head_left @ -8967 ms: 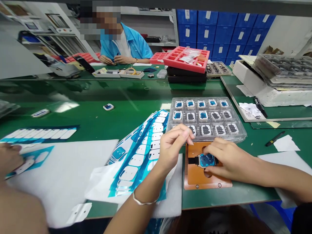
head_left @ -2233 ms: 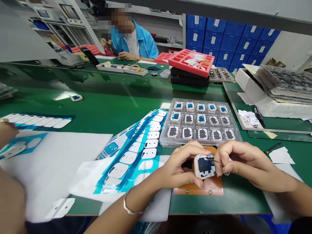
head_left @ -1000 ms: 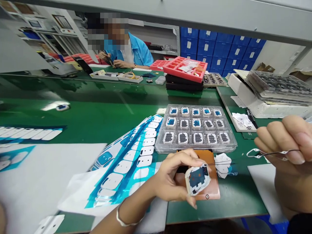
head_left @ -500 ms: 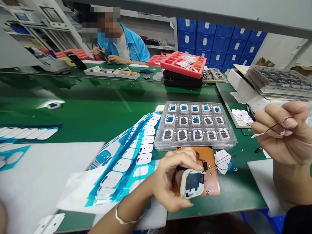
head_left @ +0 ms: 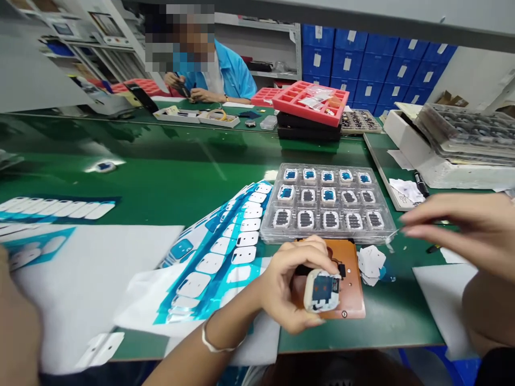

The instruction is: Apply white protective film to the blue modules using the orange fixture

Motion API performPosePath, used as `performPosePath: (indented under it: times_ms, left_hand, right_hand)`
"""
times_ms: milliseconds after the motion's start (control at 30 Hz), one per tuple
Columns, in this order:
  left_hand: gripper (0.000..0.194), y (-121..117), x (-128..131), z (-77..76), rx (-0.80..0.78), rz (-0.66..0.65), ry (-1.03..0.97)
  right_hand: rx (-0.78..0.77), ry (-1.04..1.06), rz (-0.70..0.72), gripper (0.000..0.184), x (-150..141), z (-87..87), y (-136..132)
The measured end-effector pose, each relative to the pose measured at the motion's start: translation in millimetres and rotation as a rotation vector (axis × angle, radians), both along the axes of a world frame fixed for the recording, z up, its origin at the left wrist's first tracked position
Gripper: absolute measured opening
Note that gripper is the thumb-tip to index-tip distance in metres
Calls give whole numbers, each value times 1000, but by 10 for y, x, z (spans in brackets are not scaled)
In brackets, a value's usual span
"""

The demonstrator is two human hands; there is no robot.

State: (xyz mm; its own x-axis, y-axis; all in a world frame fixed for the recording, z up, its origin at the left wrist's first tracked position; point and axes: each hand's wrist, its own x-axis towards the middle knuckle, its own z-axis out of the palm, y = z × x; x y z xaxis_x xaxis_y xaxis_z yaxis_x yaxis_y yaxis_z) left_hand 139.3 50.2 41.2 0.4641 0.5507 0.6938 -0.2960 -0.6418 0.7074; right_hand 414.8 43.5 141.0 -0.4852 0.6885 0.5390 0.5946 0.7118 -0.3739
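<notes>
My left hand [head_left: 292,284] is shut on a small white-rimmed device module [head_left: 322,291], which has a blue and black face. The module sits just above an orange-brown fixture plate [head_left: 350,303], with a dark strap piece [head_left: 341,270] beside it. My right hand [head_left: 454,225] is blurred at the right, fingers stretched toward a clear plastic tray [head_left: 328,203]. That tray holds several modules in rows, some blue-faced and some dark. A small heap of white peeled liners [head_left: 370,265] lies close to the plate, below the hand.
Blue-and-white sticker sheets [head_left: 213,257] lie left of my hands on white foam [head_left: 100,268]. A nearby person's arm [head_left: 16,321] enters at lower left. Across the green bench [head_left: 161,177], a person in a blue coat [head_left: 231,80] works behind a red tray [head_left: 309,104].
My right hand has dropped lower and moved left, and the thin strip no longer shows between its fingers. The module in my left hand sits slightly lower and straighter.
</notes>
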Motion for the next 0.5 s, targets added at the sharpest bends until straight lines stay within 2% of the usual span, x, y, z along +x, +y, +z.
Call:
performPosePath:
  times_ms: [67, 167, 267, 500]
  left_hand:
    - [35, 4, -22, 13, 2, 3, 25]
    - [35, 10, -41, 22, 1, -15, 58]
    - [36, 16, -38, 13, 6, -33, 73]
    - [38, 33, -32, 11, 35, -55, 75]
  right_hand:
    - [-139, -367, 97, 21, -79, -111, 34]
    - [-324, -827, 77, 33, -241, -265, 116]
    - [-376, -932, 45, 42, -403, -327, 178]
    - [-441, -1123, 109, 32, -535, -292, 195]
